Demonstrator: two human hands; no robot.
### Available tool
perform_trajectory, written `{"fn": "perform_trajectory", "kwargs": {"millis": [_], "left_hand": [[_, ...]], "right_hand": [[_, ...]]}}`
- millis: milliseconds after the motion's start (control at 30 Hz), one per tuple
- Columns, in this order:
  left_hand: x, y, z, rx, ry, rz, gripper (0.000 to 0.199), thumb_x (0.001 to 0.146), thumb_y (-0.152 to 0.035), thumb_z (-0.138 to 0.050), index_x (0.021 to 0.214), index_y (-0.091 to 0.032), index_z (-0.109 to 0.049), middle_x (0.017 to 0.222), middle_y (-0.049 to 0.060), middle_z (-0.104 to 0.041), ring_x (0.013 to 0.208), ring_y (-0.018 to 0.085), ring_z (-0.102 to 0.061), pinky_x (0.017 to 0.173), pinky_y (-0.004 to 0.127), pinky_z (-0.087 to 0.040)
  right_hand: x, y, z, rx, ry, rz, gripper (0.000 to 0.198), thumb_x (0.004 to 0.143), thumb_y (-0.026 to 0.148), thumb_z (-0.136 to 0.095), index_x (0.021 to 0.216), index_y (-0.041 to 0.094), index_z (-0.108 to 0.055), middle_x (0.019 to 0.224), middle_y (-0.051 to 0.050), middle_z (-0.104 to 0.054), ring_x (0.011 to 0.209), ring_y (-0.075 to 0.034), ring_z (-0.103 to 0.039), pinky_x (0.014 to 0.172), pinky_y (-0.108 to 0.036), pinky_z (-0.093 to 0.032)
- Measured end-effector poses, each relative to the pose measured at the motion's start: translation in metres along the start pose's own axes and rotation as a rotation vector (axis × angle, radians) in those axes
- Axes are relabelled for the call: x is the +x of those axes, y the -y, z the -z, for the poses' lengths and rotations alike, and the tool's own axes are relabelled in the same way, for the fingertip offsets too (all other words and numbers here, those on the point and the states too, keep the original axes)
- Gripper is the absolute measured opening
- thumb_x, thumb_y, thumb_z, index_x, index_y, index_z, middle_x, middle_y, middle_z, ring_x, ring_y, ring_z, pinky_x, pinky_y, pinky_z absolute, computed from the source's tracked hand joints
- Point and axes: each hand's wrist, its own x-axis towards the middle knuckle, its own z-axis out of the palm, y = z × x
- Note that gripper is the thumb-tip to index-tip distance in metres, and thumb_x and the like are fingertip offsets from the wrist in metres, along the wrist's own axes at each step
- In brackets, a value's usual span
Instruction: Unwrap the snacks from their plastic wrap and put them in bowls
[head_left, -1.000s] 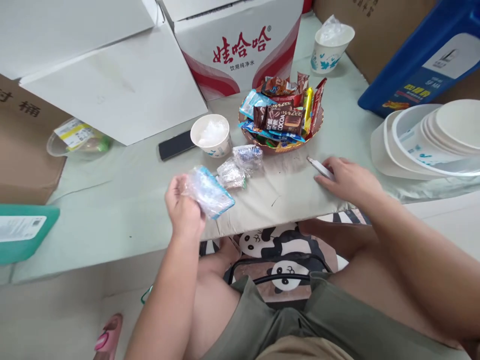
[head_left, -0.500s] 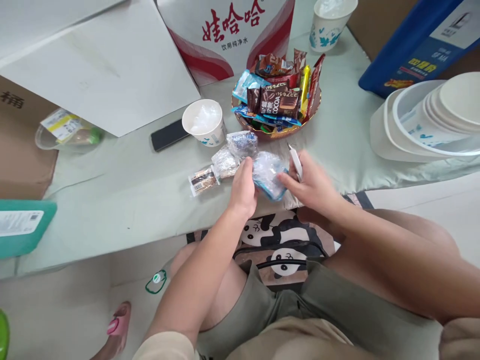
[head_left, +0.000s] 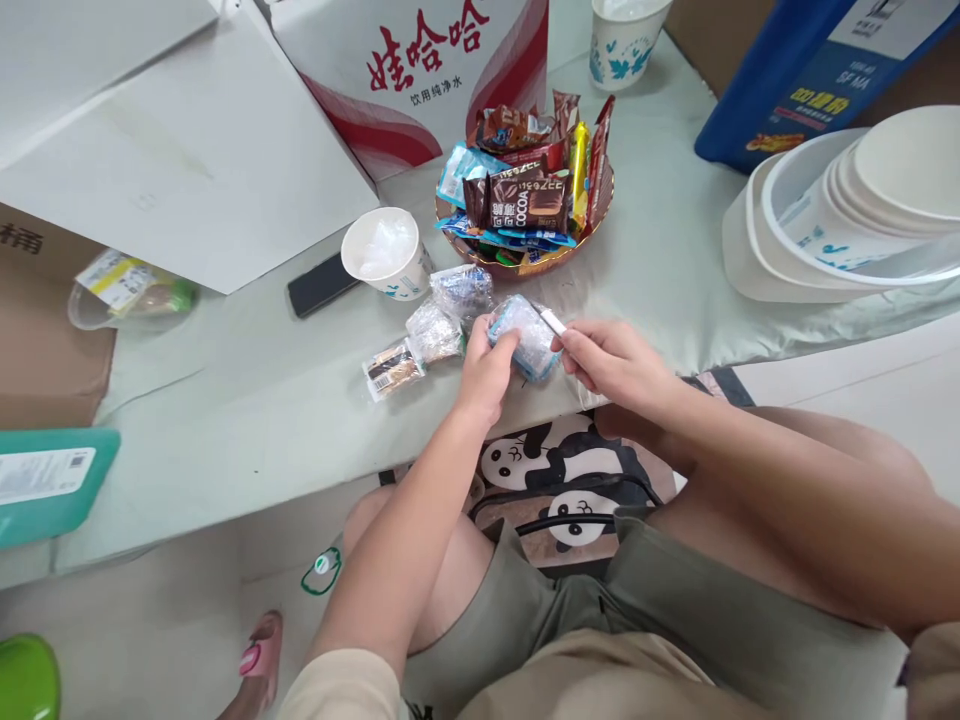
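Observation:
My left hand [head_left: 486, 380] is closed on a bubble-wrapped packet [head_left: 529, 345] with light blue edges, held low over the table's front part. In my right hand [head_left: 615, 355] is a small white-handled cutter [head_left: 553, 320]. Its thin blade lies at the packet's upper right edge; I cannot tell whether it has pierced the wrap. Just left of the packet sit several wrapped bundles: a blue-and-white one [head_left: 461, 287], a clear silvery one [head_left: 435, 332] and a flat one with a barcode [head_left: 394, 370].
Behind the hands stands a bowl [head_left: 517, 262] heaped with snack packets. A paper cup [head_left: 386, 255] holding clear plastic is beside a black phone [head_left: 322, 285]. White tubs [head_left: 750, 245] with stacked cups and a blue jug [head_left: 787, 90] are at right. Boxes [head_left: 172, 150] line the back left.
My right hand has moved left and brought the cutter's tip to the packet. The packet has come nearer my left hand and lies flatter. The whole view has shifted slightly.

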Motion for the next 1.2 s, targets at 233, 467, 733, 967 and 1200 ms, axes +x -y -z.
{"fn": "perform_trajectory", "kwargs": {"millis": [233,467,733,967,1200], "left_hand": [[0.0,-0.011,-0.003,-0.227,-0.022,0.062,0.018,0.079,-0.023,-0.064,0.094,-0.024,-0.053,0.083,-0.001,-0.06,0.073,0.013,-0.06,0.067,0.025,-0.05],[0.014,-0.048,0.054,-0.369,-0.285,-0.125,0.006,0.089,-0.019,-0.05,0.091,-0.024,-0.049,0.096,0.002,-0.065,0.088,0.012,-0.063,0.072,0.025,-0.053],[-0.02,-0.006,0.033,-0.085,-0.098,-0.149,0.027,0.077,-0.026,-0.066,0.093,-0.026,-0.045,0.097,0.001,-0.061,0.085,0.015,-0.061,0.075,0.029,-0.053],[-0.029,0.002,0.02,0.11,0.054,-0.273,0.016,0.09,-0.035,-0.059,0.094,-0.025,-0.047,0.091,0.001,-0.058,0.083,0.016,-0.059,0.076,0.03,-0.05],[-0.012,-0.006,0.038,0.278,-0.108,-0.255,0.02,0.085,-0.013,-0.059,0.1,-0.025,-0.053,0.101,0.003,-0.065,0.095,0.016,-0.065,0.079,0.026,-0.05]], "right_hand": [[0.007,0.003,0.006,-0.122,0.174,-0.133,0.04,0.097,0.043,-0.048,0.065,0.02,-0.057,0.058,0.0,-0.057,0.049,-0.011,-0.048,0.051,-0.027,-0.038],[0.006,-0.005,0.028,-0.414,0.071,-0.051,0.037,0.094,0.042,-0.049,0.066,0.022,-0.061,0.06,-0.002,-0.058,0.055,-0.015,-0.048,0.057,-0.032,-0.035],[0.016,-0.033,0.052,-0.663,-0.318,0.211,0.031,0.087,0.038,-0.061,0.111,0.021,-0.072,0.109,-0.017,-0.069,0.106,-0.037,-0.063,0.093,-0.054,-0.047],[0.006,-0.015,-0.007,-0.468,0.069,0.551,0.048,0.091,0.032,-0.055,0.137,0.023,-0.062,0.113,-0.011,-0.071,0.102,-0.027,-0.066,0.088,-0.041,-0.053],[0.002,-0.018,0.008,-0.495,-0.019,0.56,0.029,0.091,0.023,-0.046,0.096,0.026,-0.075,0.11,-0.01,-0.069,0.098,-0.025,-0.065,0.085,-0.042,-0.053]]}}
